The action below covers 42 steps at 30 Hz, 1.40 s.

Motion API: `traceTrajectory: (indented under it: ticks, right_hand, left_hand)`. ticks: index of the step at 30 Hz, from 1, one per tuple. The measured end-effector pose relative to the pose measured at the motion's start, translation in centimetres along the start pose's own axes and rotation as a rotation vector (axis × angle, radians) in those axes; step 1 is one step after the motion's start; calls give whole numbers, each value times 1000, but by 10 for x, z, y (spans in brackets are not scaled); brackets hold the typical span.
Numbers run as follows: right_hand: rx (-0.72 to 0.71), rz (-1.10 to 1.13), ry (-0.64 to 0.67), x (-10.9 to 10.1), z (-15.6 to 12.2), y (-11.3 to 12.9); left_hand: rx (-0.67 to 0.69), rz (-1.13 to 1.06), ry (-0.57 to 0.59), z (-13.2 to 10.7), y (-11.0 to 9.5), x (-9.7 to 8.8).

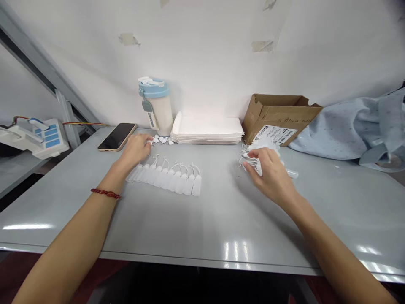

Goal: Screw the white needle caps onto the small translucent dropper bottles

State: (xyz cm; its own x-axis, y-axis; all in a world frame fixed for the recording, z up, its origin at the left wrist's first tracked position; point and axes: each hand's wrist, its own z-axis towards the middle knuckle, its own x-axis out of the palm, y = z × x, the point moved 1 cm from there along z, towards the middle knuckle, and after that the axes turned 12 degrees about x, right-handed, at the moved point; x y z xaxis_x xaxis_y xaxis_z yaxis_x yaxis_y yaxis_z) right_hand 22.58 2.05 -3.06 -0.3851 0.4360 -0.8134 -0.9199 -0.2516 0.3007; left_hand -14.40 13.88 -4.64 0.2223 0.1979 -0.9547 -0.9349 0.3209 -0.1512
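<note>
My left hand point(136, 147) is at the left by a cluster of small white pieces point(162, 139), its thumb and fingertips pinched around one small white piece. Below it lies a row of white tags point(171, 179), overlapping side by side with string loops pointing away from me. At the right, my right hand point(270, 171) reaches over a heap of white tags point(264, 144) with loose strings. Its thumb and index finger are apart, with strings behind and between them; nothing is clearly gripped. The hand covers part of the heap.
A stack of white envelopes point(207, 131) lies against the wall, between a blue-lidded tumbler point(158, 109) and an open cardboard box point(283, 118). A phone point(117, 136) is at left, near a power strip point(50, 137). A light-blue fabric bag point(338, 126) rests at right.
</note>
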Motion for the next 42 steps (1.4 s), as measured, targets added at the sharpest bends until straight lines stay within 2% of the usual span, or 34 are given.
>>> traceTrajectory:
  ticks: [7, 12, 16, 20, 25, 29, 31, 33, 35, 38, 42]
  right_hand:
    - [-45, 177, 206, 12, -10, 27]
    - [-59, 301, 440, 25, -9, 54]
    - [-98, 281, 581, 37, -5, 74]
    - [-93, 219, 589, 45, -1, 85]
    - [-55, 188, 582, 51, -3, 87]
    - [-41, 216, 594, 50, -4, 84]
    - [-33, 259, 584, 46, -3, 79]
    - [-11, 311, 562, 39, -2, 72]
    - [30, 366, 540, 33, -1, 64]
    - [126, 538, 550, 26, -3, 53]
    - [345, 900, 713, 20, -9, 49]
  left_hand:
    - [-68, 6, 91, -3, -3, -5]
    - [-89, 4, 120, -3, -5, -7]
    - [-81, -1, 87, -6, -5, -4]
    - [-86, -47, 7, -11, -12, -7]
    - [-69, -240, -123, -14, -40, -18]
    - [0, -499, -138, -23, -75, -22]
    - [32, -631, -106, -30, -93, -22]
    - [28, -952, -59, -39, -110, -21]
    - [47, -1123, 4, -48, -125, -21]
    - [51, -1287, 100, -58, -140, -21]
    - [16, -1376, 179, -64, -149, -20]
